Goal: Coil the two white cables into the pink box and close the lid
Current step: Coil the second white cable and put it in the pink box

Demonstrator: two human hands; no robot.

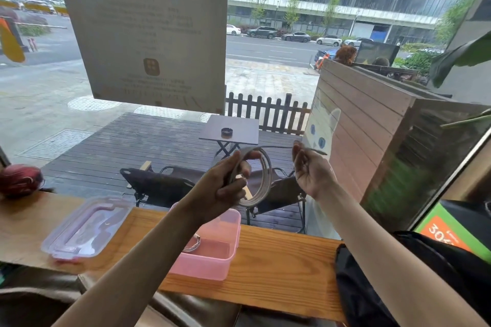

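My left hand [228, 183] grips a white cable [263, 180] wound into several loops, held in the air above the wooden counter. The cable's free end runs right to my right hand [308, 167], which pinches it near the plug. Below the hands stands the open pink box [223, 255] on the counter; a second coiled white cable [192, 244] lies inside it, partly hidden by my left forearm. The clear pink lid [85, 225] lies flat on the counter to the left of the box.
The wooden counter [279, 265] runs along a window. A black bag [398, 281] sits at its right end, a dark red round object [21, 179] at its far left. Brown leather seating is below the counter's near edge.
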